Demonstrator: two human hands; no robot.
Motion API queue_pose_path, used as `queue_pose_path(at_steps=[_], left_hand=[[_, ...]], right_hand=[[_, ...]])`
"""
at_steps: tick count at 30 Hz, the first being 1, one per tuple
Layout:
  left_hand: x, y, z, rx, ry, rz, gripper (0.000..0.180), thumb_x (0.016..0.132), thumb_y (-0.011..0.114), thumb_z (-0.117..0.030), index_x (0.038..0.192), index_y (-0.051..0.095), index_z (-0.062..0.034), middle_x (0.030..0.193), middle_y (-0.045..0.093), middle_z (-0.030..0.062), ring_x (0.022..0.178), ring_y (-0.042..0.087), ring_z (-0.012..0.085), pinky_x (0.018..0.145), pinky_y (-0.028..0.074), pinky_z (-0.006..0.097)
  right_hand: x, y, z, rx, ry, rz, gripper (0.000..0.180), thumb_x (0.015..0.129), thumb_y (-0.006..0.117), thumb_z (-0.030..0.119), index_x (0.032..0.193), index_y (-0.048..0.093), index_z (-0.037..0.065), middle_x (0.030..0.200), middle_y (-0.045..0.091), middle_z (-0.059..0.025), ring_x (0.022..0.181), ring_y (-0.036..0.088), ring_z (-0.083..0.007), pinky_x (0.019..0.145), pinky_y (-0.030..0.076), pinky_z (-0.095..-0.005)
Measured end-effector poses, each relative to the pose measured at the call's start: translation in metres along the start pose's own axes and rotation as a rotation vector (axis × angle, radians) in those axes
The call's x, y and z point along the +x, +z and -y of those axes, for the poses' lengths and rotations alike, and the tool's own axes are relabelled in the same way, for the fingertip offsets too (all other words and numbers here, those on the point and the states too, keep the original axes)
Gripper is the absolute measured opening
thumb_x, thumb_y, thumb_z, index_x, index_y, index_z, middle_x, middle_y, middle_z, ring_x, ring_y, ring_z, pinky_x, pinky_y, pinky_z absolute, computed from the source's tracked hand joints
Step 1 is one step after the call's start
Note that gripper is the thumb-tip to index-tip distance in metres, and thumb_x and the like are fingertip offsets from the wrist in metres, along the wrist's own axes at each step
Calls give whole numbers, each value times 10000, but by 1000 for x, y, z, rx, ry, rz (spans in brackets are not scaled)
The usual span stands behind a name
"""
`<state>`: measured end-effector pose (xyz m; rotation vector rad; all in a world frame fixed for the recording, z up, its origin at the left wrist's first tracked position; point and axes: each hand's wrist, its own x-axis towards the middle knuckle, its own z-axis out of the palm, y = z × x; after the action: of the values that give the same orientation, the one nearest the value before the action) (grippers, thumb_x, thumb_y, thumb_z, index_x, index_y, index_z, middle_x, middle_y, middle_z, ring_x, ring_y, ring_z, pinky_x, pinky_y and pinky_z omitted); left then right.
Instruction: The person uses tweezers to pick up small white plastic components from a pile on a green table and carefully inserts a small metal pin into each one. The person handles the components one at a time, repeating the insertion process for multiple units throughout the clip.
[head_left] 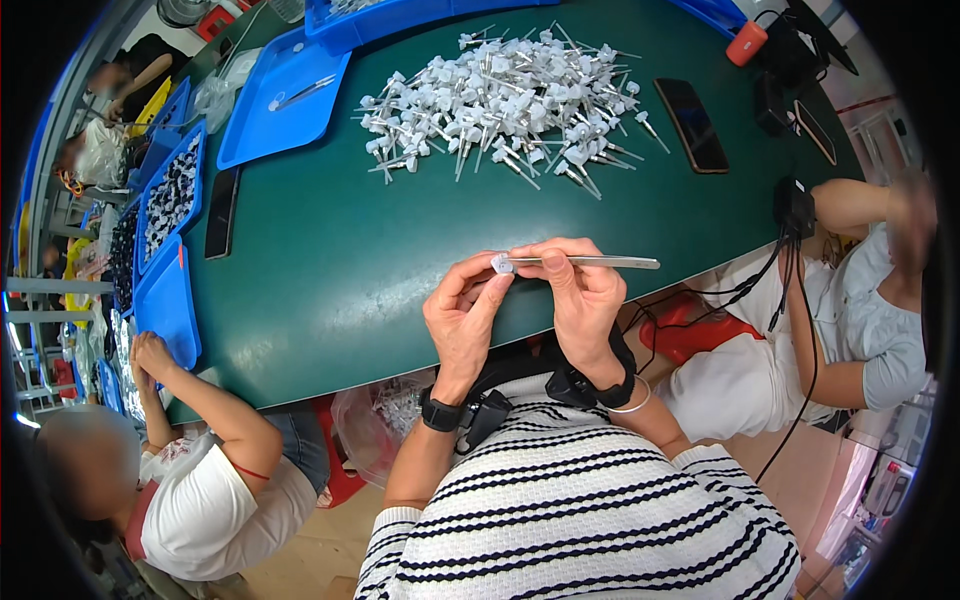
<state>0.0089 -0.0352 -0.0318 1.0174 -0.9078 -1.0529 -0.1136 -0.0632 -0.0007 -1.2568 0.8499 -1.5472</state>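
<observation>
Just above the table's near edge, my left hand pinches a small whitish plastic piece between thumb and fingertips. My right hand is closed around a pair of metal tweezers, which lie almost level. Their tip meets the plastic piece; whether it grips it or only touches it, I cannot tell. Farther back on the green table is a large heap of white plastic parts with thin stems.
Phones lie right of the heap and at the left. A blue tray holding tweezers stands back left, near trays of small dark parts. People sit on both sides. Black cables hang at the right edge. A clear bag is below the table.
</observation>
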Motion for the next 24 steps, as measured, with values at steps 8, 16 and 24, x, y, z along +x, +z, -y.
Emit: queue_pose_path(at_steps=[8, 16, 24], left_hand=[[0, 1, -2, 8, -26, -3, 230, 867, 664, 40, 1095, 633, 47, 1110, 650, 114, 971, 638, 147, 854, 532, 253], [0, 2, 0, 10, -6, -5, 227, 866, 659, 50, 1091, 634, 50, 1121, 644, 122, 978, 639, 154, 859, 539, 256], [-1, 3, -1, 42, 10, -10, 228, 863, 659, 54, 1089, 636, 50, 1132, 641, 126, 980, 642, 159, 852, 546, 255]], right_hand=[[3, -3, -1, -4, 3, 24, 191, 965, 577, 115, 999, 620, -68, 916, 694, -139, 820, 683, -168, 746, 577, -275], [1, -3, -3, -40, -50, 24, 176, 954, 603, 116, 990, 640, -53, 918, 710, -103, 761, 651, -102, 660, 523, -221], [2, -2, -5, -89, -43, 11, 170, 943, 619, 106, 950, 668, -58, 893, 714, -79, 704, 622, -76, 599, 484, -210]])
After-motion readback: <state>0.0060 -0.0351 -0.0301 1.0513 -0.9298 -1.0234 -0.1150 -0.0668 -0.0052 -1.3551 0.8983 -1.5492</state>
